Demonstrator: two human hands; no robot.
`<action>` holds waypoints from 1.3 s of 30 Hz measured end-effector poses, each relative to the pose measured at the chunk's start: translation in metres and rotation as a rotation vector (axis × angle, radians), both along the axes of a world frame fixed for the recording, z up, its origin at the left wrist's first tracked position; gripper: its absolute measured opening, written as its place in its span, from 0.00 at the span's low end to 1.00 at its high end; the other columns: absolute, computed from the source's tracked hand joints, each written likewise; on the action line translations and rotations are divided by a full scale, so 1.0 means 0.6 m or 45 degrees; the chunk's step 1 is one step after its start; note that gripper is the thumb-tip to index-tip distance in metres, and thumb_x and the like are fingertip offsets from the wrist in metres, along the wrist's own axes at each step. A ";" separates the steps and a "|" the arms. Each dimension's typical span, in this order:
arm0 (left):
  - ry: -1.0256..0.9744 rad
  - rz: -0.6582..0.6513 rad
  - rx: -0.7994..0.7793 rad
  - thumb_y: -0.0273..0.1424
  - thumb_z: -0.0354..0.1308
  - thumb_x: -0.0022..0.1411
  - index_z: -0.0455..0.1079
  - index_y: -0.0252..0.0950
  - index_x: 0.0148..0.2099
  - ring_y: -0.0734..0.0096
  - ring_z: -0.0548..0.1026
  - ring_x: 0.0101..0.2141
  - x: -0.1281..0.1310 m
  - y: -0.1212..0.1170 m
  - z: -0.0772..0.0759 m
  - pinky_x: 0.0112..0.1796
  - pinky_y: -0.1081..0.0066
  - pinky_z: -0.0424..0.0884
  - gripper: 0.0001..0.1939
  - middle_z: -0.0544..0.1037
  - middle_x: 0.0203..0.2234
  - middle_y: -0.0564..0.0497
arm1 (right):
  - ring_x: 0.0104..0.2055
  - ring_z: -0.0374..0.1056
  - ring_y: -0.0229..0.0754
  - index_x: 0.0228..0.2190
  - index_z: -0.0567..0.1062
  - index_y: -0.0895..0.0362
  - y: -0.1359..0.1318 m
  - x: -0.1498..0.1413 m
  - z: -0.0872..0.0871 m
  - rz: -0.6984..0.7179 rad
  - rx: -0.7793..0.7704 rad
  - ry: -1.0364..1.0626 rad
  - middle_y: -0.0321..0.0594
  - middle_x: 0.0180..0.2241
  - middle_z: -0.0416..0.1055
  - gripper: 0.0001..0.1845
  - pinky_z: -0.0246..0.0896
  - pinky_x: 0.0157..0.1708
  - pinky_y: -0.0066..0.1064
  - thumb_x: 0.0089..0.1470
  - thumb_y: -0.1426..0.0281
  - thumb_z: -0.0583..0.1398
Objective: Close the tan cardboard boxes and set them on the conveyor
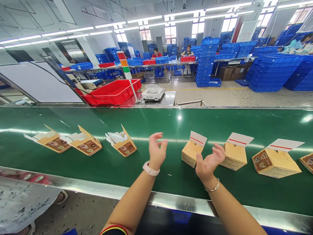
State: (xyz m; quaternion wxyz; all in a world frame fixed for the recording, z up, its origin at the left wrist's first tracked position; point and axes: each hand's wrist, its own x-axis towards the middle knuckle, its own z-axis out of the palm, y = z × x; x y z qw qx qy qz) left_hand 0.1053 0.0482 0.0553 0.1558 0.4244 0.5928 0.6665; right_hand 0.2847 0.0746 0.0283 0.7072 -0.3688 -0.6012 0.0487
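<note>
Both my hands hover above a green conveyor belt and hold nothing. My left hand is raised with its fingers loosely curled and apart, a pale watch on the wrist. My right hand is open, palm up, just in front of a small tan carton whose white flap stands up. Two more upright cartons with raised flaps stand further right. To the left lie three tipped cartons with white contents sticking out.
Beyond the belt stand a red tray, a weighing scale and a signal light pole. Stacks of blue crates fill the hall. Two people sit at a far table. Another person's feet show at bottom left.
</note>
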 end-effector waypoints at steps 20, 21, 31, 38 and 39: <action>-0.019 0.053 -0.135 0.36 0.74 0.33 0.61 0.39 0.49 0.60 0.75 0.42 -0.062 -0.045 -0.056 0.43 0.59 0.72 0.40 0.72 0.42 0.47 | 0.56 0.60 0.53 0.60 0.54 0.56 -0.050 -0.042 -0.007 0.739 0.196 -0.841 0.51 0.52 0.66 0.32 0.62 0.51 0.49 0.56 0.69 0.55; 0.033 0.027 -0.130 0.37 0.74 0.34 0.60 0.39 0.50 0.59 0.74 0.43 -0.039 -0.048 -0.059 0.43 0.59 0.72 0.41 0.71 0.44 0.46 | 0.58 0.59 0.54 0.62 0.51 0.57 -0.049 -0.044 -0.012 0.720 0.173 -0.895 0.53 0.54 0.64 0.35 0.60 0.52 0.51 0.56 0.68 0.56; 0.805 -0.380 -0.085 0.46 0.68 0.48 0.71 0.40 0.42 0.51 0.71 0.49 -0.029 -0.051 -0.031 0.50 0.49 0.65 0.22 0.75 0.48 0.42 | 0.59 0.54 0.62 0.51 0.71 0.52 -0.045 -0.045 -0.014 0.387 -0.126 -1.035 0.43 0.52 0.71 0.22 0.44 0.55 0.58 0.55 0.63 0.59; 0.720 -0.559 0.101 0.41 0.54 0.64 0.61 0.39 0.60 0.58 0.71 0.52 -0.037 -0.037 -0.052 0.49 0.56 0.70 0.25 0.72 0.53 0.40 | 0.55 0.56 0.61 0.36 0.78 0.49 -0.040 -0.038 0.008 0.357 -0.334 -0.983 0.40 0.40 0.76 0.09 0.35 0.54 0.65 0.58 0.64 0.58; 0.739 -0.589 0.101 0.40 0.52 0.65 0.63 0.39 0.59 0.57 0.70 0.53 -0.033 -0.035 -0.057 0.51 0.55 0.68 0.22 0.73 0.53 0.40 | 0.54 0.57 0.60 0.34 0.78 0.49 -0.036 -0.036 0.006 0.380 -0.352 -0.925 0.40 0.37 0.76 0.10 0.37 0.54 0.64 0.59 0.64 0.56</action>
